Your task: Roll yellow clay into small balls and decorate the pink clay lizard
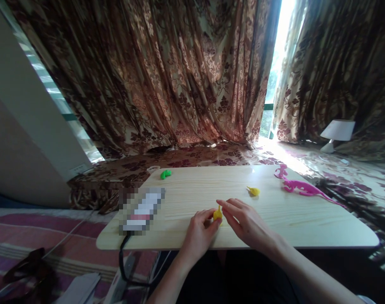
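Note:
Low over the near edge of the table, my left hand [202,231] grips a small yellow piece [217,214] between thumb and fingers. It looks like modelling clay, with a rounded body and a thin stem pointing up. My right hand [243,217] comes in from the right, its fingertips closed at the stem; its other fingers are fairly straight. A second yellow piece [253,191], also rounded with a thin end, lies on the table beyond my right hand.
On the pale wooden table [192,185] are a small green piece [165,174] at far left and a long pink piece [301,187] at right. A blurred-out flat object [143,211] with a black cable lies left. A white lamp [337,131] stands beyond, by patterned curtains.

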The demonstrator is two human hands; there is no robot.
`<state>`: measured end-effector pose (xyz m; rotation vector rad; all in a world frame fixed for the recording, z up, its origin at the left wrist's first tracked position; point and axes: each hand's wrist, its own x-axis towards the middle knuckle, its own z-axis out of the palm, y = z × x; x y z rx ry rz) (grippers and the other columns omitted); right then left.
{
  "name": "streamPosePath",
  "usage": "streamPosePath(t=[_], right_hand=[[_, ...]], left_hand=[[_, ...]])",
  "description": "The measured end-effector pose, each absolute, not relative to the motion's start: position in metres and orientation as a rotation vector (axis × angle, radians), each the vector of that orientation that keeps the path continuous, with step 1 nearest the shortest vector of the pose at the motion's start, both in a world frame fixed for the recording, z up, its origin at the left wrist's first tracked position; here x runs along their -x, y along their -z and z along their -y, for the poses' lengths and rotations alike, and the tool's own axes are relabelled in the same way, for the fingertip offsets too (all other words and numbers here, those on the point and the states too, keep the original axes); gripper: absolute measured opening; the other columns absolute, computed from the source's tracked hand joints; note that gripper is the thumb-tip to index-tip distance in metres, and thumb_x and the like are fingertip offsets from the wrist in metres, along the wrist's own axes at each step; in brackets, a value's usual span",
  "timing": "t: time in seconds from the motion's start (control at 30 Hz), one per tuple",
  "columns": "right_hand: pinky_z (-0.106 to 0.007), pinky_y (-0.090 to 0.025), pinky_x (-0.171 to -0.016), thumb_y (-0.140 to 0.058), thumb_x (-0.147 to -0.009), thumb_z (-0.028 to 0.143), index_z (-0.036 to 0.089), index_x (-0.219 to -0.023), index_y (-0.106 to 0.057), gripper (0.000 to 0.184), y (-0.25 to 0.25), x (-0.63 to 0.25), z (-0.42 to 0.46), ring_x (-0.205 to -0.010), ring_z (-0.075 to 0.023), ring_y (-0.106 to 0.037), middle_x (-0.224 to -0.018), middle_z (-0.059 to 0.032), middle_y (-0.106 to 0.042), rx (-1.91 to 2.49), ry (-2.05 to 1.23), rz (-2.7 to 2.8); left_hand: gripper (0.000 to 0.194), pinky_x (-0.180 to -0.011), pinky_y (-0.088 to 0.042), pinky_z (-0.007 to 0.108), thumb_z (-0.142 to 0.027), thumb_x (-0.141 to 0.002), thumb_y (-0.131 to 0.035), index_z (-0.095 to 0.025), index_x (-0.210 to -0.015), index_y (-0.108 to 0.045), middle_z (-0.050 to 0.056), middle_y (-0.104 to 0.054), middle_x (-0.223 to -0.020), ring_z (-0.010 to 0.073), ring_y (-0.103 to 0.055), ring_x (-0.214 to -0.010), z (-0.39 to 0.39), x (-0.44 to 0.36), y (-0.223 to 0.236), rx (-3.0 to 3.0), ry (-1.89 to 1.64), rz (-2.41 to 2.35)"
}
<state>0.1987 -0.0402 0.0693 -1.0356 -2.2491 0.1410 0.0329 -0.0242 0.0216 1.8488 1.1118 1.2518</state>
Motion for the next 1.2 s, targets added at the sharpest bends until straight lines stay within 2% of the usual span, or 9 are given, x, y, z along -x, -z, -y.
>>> streamPosePath(t=[0.2,0.4,0.57,0.7,0.8,1.0,1.1,1.2], right_hand=[[-0.026,-0.045,-0.074,-0.041,-0.091,0.02,0.02,-0.098,-0.063,0.023,-0.064,-0.195,0.035,-0.081,-0.0148,-0.057,-0.088,-0.0049,-0.062,1.031,-0.219,2.209],[-0.03,-0.045,-0.076,-0.045,-0.089,0.02,0.019,-0.088,-0.064,0.019,-0.06,-0.189,0.028,-0.084,-0.0168,-0.057,-0.088,-0.0061,-0.062,0.989,-0.137,2.152],[-0.03,-0.046,-0.076,-0.047,-0.087,0.018,0.019,-0.106,-0.061,0.023,-0.06,-0.189,0.027,-0.082,-0.0168,-0.057,-0.087,-0.0054,-0.063,1.031,-0.145,2.108],[-0.03,-0.045,-0.077,-0.045,-0.089,0.017,0.021,-0.1,-0.065,0.023,-0.058,-0.188,0.03,-0.084,-0.0169,-0.056,-0.089,-0.0052,-0.061,1.026,-0.188,2.129],[-0.031,-0.045,-0.077,-0.045,-0.089,0.016,0.022,-0.103,-0.064,0.025,-0.054,-0.186,0.033,-0.085,-0.0172,-0.054,-0.09,-0.0057,-0.058,1.018,-0.191,2.128],[-0.033,-0.045,-0.079,-0.039,-0.073,-0.004,0.023,-0.116,-0.058,0.054,-0.046,-0.185,0.034,-0.092,-0.019,-0.048,-0.097,-0.0068,-0.053,1.072,-0.144,2.176],[-0.033,-0.044,-0.081,-0.037,-0.067,-0.007,0.026,-0.12,-0.055,0.065,-0.047,-0.191,0.033,-0.095,-0.0192,-0.046,-0.1,-0.0065,-0.052,1.088,-0.133,2.209],[-0.033,-0.043,-0.083,-0.035,-0.067,-0.008,0.026,-0.126,-0.05,0.069,-0.049,-0.198,0.033,-0.097,-0.0187,-0.046,-0.103,-0.0066,-0.051,1.094,-0.126,2.205]], left_hand=[[0.022,-0.083,-0.044,0.029,-0.03,-0.081,-0.055,-0.022,-0.098,-0.066,0.003,-0.067,-0.096,0.0198,-0.059,-0.091,0.025,-0.032,-0.02,-1.851,-1.245,-1.11],[0.022,-0.08,-0.045,0.029,-0.026,-0.079,-0.056,-0.022,-0.098,-0.066,0.003,-0.068,-0.091,0.0199,-0.058,-0.086,0.024,-0.032,-0.019,-1.888,-1.233,-1.122],[0.022,-0.081,-0.044,0.03,-0.025,-0.079,-0.055,-0.022,-0.098,-0.067,0.003,-0.068,-0.091,0.0199,-0.058,-0.085,0.023,-0.034,-0.02,-1.919,-1.242,-1.135],[0.023,-0.079,-0.043,0.029,-0.028,-0.082,-0.052,-0.022,-0.099,-0.066,0.002,-0.067,-0.088,0.0193,-0.058,-0.084,0.025,-0.033,-0.023,-1.94,-1.233,-1.143],[0.024,-0.076,-0.043,0.028,-0.03,-0.083,-0.051,-0.021,-0.098,-0.067,0.003,-0.067,-0.085,0.0194,-0.058,-0.082,0.026,-0.032,-0.024,-1.955,-1.226,-1.153],[0.022,-0.074,-0.042,0.029,-0.033,-0.082,-0.053,-0.019,-0.09,-0.067,0.004,-0.066,-0.08,0.02,-0.057,-0.079,0.024,-0.032,-0.022,-1.982,-1.223,-1.171],[0.018,-0.075,-0.042,0.03,-0.03,-0.08,-0.056,-0.019,-0.087,-0.068,0.004,-0.066,-0.08,0.0204,-0.056,-0.079,0.024,-0.033,-0.02,-1.98,-1.235,-1.179],[0.017,-0.076,-0.042,0.031,-0.027,-0.078,-0.058,-0.02,-0.09,-0.068,0.005,-0.066,-0.083,0.021,-0.056,-0.081,0.024,-0.034,-0.018,-1.958,-1.255,-1.176]])
